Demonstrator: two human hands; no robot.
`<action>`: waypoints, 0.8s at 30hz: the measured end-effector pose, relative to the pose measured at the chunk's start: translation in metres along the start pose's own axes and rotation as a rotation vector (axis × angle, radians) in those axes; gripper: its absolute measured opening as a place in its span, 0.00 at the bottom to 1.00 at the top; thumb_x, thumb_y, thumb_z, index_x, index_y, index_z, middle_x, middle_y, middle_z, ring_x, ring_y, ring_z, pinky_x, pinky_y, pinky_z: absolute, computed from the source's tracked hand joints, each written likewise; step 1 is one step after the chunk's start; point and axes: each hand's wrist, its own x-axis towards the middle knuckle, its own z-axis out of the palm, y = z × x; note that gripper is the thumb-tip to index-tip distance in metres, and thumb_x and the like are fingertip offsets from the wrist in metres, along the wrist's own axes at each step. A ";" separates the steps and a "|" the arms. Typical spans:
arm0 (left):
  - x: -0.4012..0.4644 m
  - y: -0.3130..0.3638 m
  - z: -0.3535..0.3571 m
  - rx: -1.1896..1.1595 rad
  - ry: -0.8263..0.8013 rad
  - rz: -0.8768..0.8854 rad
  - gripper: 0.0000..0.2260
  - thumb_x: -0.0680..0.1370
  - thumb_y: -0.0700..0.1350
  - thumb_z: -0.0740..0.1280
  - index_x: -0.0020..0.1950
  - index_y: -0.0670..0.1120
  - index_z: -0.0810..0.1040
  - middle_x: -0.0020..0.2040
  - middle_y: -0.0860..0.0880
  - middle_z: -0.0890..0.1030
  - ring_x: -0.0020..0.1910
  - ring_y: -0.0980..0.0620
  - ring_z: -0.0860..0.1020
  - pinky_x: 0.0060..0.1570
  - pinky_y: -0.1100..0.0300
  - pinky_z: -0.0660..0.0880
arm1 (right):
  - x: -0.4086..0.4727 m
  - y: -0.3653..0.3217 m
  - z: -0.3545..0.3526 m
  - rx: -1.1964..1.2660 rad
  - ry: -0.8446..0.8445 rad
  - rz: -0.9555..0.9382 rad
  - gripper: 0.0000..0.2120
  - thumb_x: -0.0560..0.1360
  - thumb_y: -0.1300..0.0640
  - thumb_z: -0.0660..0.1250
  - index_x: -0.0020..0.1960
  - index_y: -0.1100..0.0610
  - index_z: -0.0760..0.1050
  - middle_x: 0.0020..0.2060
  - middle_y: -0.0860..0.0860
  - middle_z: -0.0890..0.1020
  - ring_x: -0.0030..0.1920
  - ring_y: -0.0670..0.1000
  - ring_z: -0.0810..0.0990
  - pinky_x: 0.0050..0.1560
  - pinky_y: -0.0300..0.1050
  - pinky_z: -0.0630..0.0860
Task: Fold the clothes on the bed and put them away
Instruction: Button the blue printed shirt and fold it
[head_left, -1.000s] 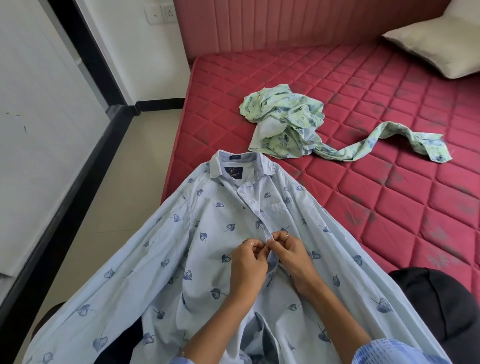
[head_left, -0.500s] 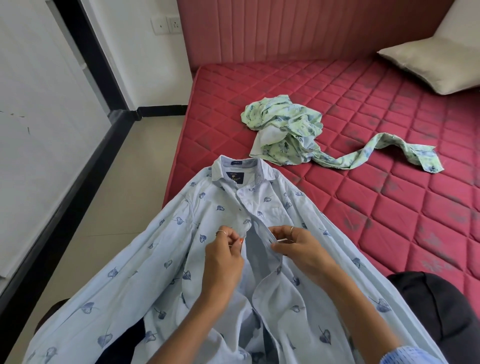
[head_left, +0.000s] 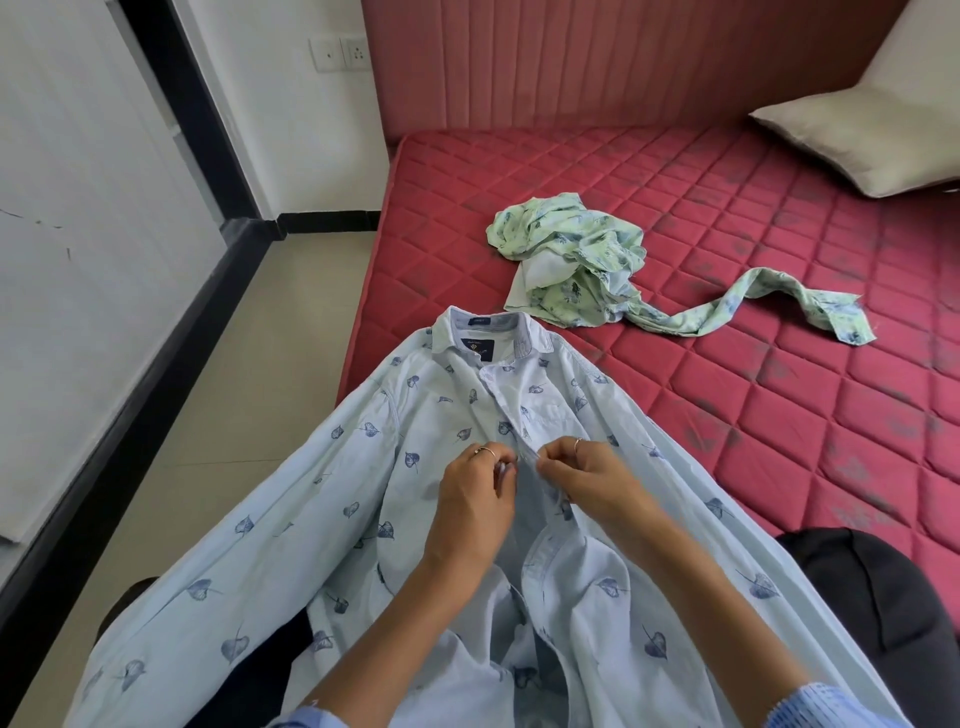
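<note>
The left hand (head_left: 470, 499) and right hand (head_left: 592, 480) each pinch one edge of the front placket of the light blue leaf-print shirt (head_left: 363, 519), fingertips almost meeting at a point partway down the chest, as if working a button there; the button itself is too small to make out. Left of the grip, one sleeve and side panel drape off the mattress edge toward the tiled floor (head_left: 249, 395). Beyond the grip, the collar (head_left: 491, 335) lies flat on the red quilted mattress (head_left: 779, 415), and the placket between collar and hands looks closed. Nearer than the grip, the front gapes open over the person's lap. Right and beyond, a crumpled green floral garment (head_left: 576, 265) lies unfolded, one long strip trailing further right; a cream pillow (head_left: 883, 140) sits in the far corner.

The task looks early: this shirt is only being fastened, not yet folded, the green piece is untouched, and nothing appears put away.

A navy label inside the collar carries pale lettering, too blurred to read.
</note>
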 end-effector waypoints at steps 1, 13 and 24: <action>0.000 0.003 -0.001 -0.038 0.008 -0.043 0.05 0.78 0.38 0.66 0.49 0.42 0.81 0.39 0.51 0.79 0.36 0.58 0.77 0.37 0.72 0.72 | -0.002 -0.001 0.003 0.016 -0.009 0.000 0.06 0.78 0.67 0.63 0.43 0.61 0.75 0.28 0.51 0.75 0.28 0.48 0.70 0.27 0.37 0.69; -0.001 0.013 0.003 -0.147 -0.015 -0.188 0.06 0.78 0.37 0.65 0.50 0.41 0.82 0.34 0.57 0.76 0.34 0.63 0.76 0.36 0.76 0.71 | -0.006 0.006 0.021 -0.233 0.227 -0.120 0.06 0.75 0.57 0.68 0.40 0.57 0.79 0.27 0.50 0.79 0.22 0.44 0.72 0.27 0.42 0.72; 0.002 0.008 -0.006 -0.421 -0.146 -0.407 0.05 0.78 0.44 0.67 0.47 0.53 0.82 0.42 0.56 0.83 0.44 0.60 0.80 0.44 0.68 0.76 | -0.006 0.003 0.009 0.321 -0.039 0.045 0.04 0.76 0.69 0.65 0.42 0.67 0.76 0.28 0.54 0.76 0.30 0.48 0.78 0.35 0.38 0.77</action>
